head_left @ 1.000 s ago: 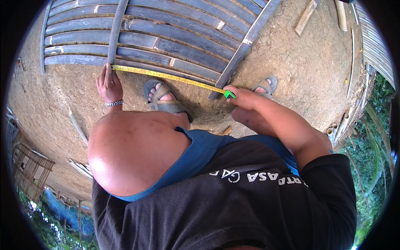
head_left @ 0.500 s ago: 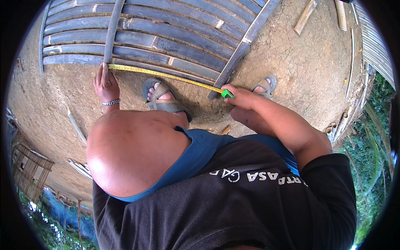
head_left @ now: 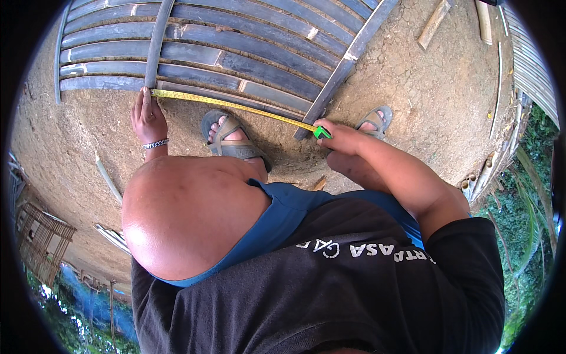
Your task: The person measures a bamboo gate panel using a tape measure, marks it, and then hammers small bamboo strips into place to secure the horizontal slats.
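A yellow tape measure blade (head_left: 230, 105) is stretched along the near edge of a bamboo slat panel (head_left: 194, 56). Its end lies at the foot of a dark crosspiece (head_left: 158, 44), where the fingers of my left hand (head_left: 148, 120) pinch it. My right hand (head_left: 337, 137) is wrapped round the green tape measure case (head_left: 322, 133), close to the lower end of the panel's right-hand side piece (head_left: 348, 62). Part of the case is hidden in that hand. The blade runs nearly straight between my two hands.
My sandalled feet stand on bare earth, the left sandal (head_left: 234, 138) just below the blade. Cut bamboo pieces (head_left: 433, 25) lie at the upper right. A slatted bamboo frame (head_left: 42, 239) stands at far left, and green plants (head_left: 525, 230) grow at right.
My left hand and the blade's end have shifted very slightly to the left along the panel edge. The right hand and the case stay where they were.
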Demonstrator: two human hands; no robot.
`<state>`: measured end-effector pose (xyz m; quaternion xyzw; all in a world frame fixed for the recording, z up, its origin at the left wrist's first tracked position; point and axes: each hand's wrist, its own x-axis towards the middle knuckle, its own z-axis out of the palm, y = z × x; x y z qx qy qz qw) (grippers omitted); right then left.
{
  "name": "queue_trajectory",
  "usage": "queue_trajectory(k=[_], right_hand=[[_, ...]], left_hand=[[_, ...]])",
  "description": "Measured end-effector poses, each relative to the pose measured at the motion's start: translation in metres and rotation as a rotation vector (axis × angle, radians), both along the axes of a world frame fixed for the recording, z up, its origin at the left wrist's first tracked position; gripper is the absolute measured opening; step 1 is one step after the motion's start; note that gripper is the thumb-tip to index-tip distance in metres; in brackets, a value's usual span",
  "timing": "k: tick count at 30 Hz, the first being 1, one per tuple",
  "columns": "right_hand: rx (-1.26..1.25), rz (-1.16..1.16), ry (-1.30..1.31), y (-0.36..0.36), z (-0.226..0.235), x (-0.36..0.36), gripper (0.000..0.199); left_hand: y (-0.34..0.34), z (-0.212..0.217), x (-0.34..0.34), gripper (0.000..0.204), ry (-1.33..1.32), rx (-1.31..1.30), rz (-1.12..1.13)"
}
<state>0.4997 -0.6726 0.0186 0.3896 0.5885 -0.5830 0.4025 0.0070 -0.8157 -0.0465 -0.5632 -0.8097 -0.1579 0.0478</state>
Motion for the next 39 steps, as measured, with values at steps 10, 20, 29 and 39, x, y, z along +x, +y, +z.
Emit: queue_trajectory(k=[10,20,29,39], right_hand=[[-0.021,0.021,-0.022,0.005,0.008,-0.007,0.059],[-0.031,0.038,-0.047,0.006,0.008,-0.01,0.059],[-0.007,0.021,-0.023,0.009,0.009,-0.011,0.059],[0.004,0.013,0.037,0.0,0.0,-0.002,0.057]], left_hand=[[0.0,0.002,0.0,0.039,-0.043,0.0,0.022],[-0.001,-0.001,-0.003,0.038,-0.121,-0.018,0.064],[-0.001,0.0,-0.002,0.039,-0.098,-0.032,0.067],[0.0,0.012,-0.002,0.043,-0.264,-0.045,0.075]])
